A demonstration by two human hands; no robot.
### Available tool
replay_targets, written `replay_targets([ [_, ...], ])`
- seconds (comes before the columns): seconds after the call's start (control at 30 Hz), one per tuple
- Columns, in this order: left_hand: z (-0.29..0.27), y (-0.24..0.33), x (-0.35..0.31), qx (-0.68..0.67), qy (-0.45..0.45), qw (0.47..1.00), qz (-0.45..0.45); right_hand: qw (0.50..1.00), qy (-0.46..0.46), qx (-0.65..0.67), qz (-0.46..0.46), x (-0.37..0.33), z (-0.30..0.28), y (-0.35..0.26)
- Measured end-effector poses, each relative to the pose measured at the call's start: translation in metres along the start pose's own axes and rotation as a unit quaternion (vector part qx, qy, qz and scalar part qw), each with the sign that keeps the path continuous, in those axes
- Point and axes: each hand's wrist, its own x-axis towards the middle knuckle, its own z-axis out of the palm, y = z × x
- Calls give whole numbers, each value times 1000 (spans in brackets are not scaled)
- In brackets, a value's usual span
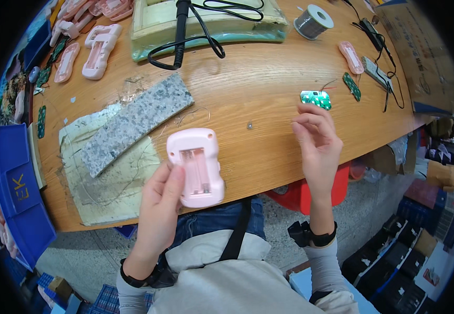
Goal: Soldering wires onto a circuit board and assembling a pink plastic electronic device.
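Observation:
My left hand point(159, 196) is closed on the lower left edge of a pale pink plastic housing point(217, 180). The housing has an empty battery compartment with metal springs, facing up toward me. At the right, my right hand point(320, 138) is raised with its fingers curled, thumb and forefinger tips nearly together. Whatever is between those tips, if anything, is too small to make out. Just past its fingers is a green circuit board point(316, 98) with thin wires; whether they touch it I cannot tell. A small metal piece point(249, 125) lies between my hands.
A speckled stone slab point(138, 123) rests on a worn pale sheet point(106, 201) at the left. Farther back are a pale green tray point(227, 29) with a black cable and a solder spool point(313, 23). Pink housings point(101, 49) lie far left, near a blue bin point(20, 183).

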Motion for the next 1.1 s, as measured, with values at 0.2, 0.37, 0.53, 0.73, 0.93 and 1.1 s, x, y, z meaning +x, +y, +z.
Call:
replay_targets([
  [0.2,16,8,-8,-35,6,999,0,958,-41,234,161,-15,6,-56],
  [0.37,18,15,-19,11,-8,1000,16,948,-128,280,76,-17,19,-79],
  [0.53,15,20,-22,99,-7,992,74,982,-159,89,-44,-12,21,-94],
  [0.73,14,18,-22,156,9,982,106,981,-168,72,-66,-12,21,-96],
  [0.93,12,17,-21,164,13,981,103,981,-172,42,-75,-11,25,-95],
  [1.1,11,16,-19,150,6,984,98,982,-171,48,-65,-10,26,-94],
])
